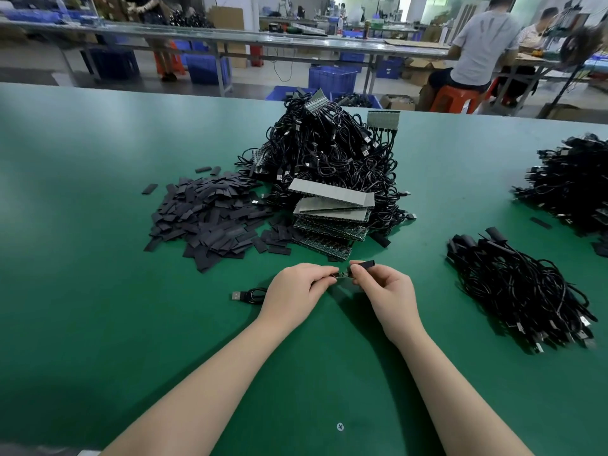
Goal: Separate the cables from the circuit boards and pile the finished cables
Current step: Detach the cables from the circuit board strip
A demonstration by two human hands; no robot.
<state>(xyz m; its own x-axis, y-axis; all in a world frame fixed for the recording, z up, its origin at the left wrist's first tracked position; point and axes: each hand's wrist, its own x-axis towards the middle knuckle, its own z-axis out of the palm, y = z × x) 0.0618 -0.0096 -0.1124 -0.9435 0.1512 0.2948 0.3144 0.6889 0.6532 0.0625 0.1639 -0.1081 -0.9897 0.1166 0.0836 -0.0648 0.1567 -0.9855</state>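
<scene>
My left hand [297, 287] pinches the small circuit-board end [342, 274] of a black USB cable [250, 295], whose plug and coil lie on the green table to its left. My right hand [383, 289] pinches a short black sleeve [364, 264] right at that board end. Behind the hands stands a big heap of tangled black cables on circuit boards [329, 153], with stacked board panels [332, 205] at its front. A pile of sleeved cables [516, 287] lies to the right.
Loose black sleeve pieces [204, 218] are spread at the left of the heap. Another cable pile [575, 185] sits at the far right edge. The green table [98, 307] stretches wide. People sit at benches beyond it, among blue crates.
</scene>
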